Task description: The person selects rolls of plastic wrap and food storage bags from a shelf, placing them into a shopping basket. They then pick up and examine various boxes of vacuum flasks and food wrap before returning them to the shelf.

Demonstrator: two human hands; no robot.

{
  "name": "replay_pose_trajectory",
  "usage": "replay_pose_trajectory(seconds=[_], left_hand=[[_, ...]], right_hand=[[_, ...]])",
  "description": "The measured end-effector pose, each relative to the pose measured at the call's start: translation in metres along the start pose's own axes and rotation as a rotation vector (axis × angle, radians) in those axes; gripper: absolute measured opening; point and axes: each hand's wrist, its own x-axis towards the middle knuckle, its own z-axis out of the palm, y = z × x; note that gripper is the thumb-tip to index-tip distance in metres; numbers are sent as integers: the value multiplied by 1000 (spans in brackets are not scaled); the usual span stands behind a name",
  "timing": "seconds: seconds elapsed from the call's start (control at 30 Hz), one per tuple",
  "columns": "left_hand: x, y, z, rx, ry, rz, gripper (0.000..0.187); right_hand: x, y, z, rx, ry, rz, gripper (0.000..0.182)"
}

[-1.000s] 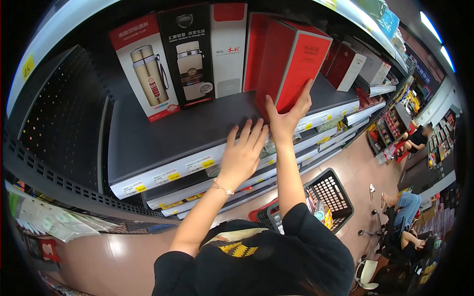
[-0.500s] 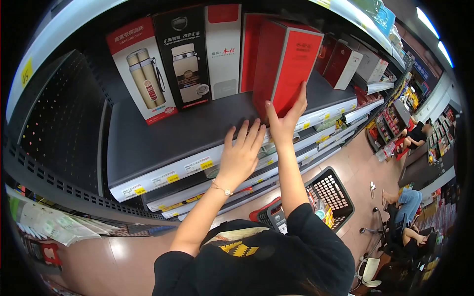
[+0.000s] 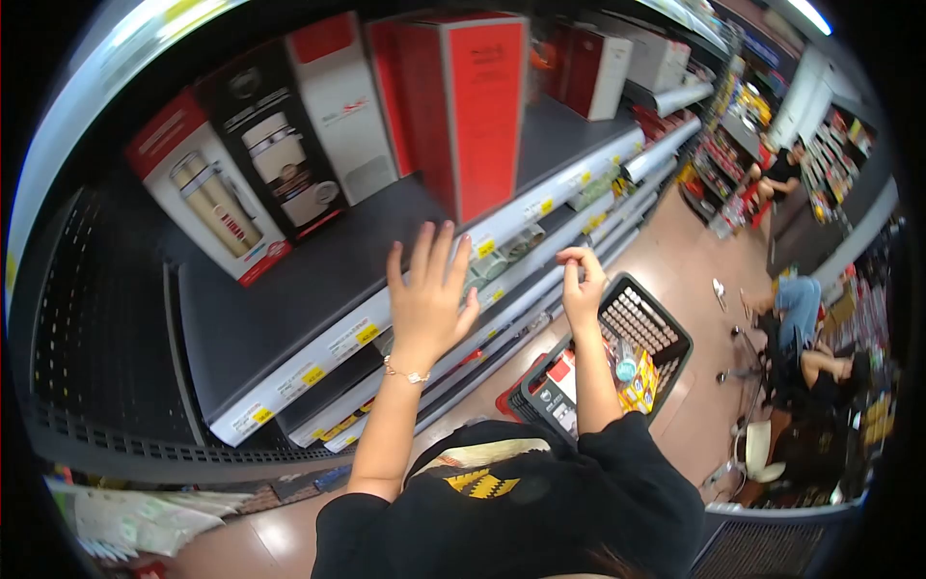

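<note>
My left hand (image 3: 431, 294), a bracelet at its wrist, is open with fingers spread at the shelf's front edge, just below a tall red box (image 3: 482, 116). That red box stands upright on the dark shelf (image 3: 299, 294), and neither hand holds it. Apart from the shelf, over the basket's near side, my right hand (image 3: 585, 288) has its fingers curled in, with nothing seen in them. Left of the red box stand a white and red box (image 3: 342, 111), a black flask box (image 3: 273, 145) and a vacuum cup box (image 3: 207, 193), all somewhat blurred.
A dark shopping basket (image 3: 675, 333) with several packages is below my right hand. Price labels (image 3: 367, 333) line the shelf edge. More boxes (image 3: 598, 72) stand farther along the shelf. Two seated people (image 3: 796, 299) are at the right, near an office chair (image 3: 757, 449).
My right hand has let go of the red box and drawn back toward the basket. The box now stands on the shelf. The view has shifted, and my left hand's fingers have spread.
</note>
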Motion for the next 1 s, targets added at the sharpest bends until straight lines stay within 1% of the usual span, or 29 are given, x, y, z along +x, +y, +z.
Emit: replay_pose_trajectory(seconds=[0.03, 0.07, 0.1, 0.17, 0.2, 0.23, 0.27, 0.3, 0.37, 0.43, 0.47, 0.5, 0.57, 0.6, 0.63, 0.73, 0.83, 0.9, 0.93, 1.0], left_hand=[[-1, 0, 0, -69, 49, 38, 54], [-6, 0, 7, -200, 126, 83, 49], [-9, 5, 10, -260, 178, 109, 43], [-22, 20, 26, -399, 146, 142, 38], [-27, 31, 38, -508, 94, 146, 33], [-38, 38, 56, -620, -45, 141, 30], [-52, 45, 75, -735, -242, 100, 29], [-70, 52, 94, -837, -441, 59, 28], [-111, 64, 131, -985, -683, 69, 29], [-146, 76, 151, -991, -851, 125, 35], [-162, 83, 158, -993, -893, 137, 38], [-178, 89, 165, -993, -932, 146, 42], [-197, 101, 171, -908, -1090, 182, 59], [-203, 107, 172, -870, -1126, 197, 64], [-209, 114, 172, -830, -1161, 207, 69], [-228, 130, 173, -720, -1254, 233, 76], [-244, 140, 178, -611, -1328, 173, 77], [-256, 145, 182, -589, -1257, 149, 77], [-261, 148, 184, -577, -1220, 134, 77], [-266, 158, 186, -474, -1185, 119, 77]], right_hand=[[-16, 14, -11, -2, -50, 86, 12], [-33, 26, -27, -73, -169, 237, 12], [-52, 38, -44, -140, -283, 398, 14], [-106, 74, -84, -463, -621, 566, 22], [-148, 110, -105, -570, -855, 701, 33], [-167, 98, -120, -736, -1097, 815, 40], [-187, 89, -132, -795, -1278, 974, 46], [-199, 76, -143, -722, -1318, 1184, 48], [-285, 105, -171, -722, -1011, 1173, 48], [-319, 77, -181, -782, -729, 1247, 48], [-332, 65, -186, -853, -822, 1362, 50], [-329, 36, -186, -913, -820, 1256, 49], [-364, 30, -186, -1003, -657, 904, 52], [-365, 25, -183, -1030, -659, 900, 57], [-366, 24, -181, -1036, -621, 896, 56], [-363, 26, -175, -1069, -625, 970, 52], [-358, 26, -176, -1078, -636, 978, 47], [-358, 25, -183, -1040, -647, 958, 44], [-359, 26, -186, -1043, -612, 916, 39], [-357, 30, -193, -982, -662, 932, 38]])
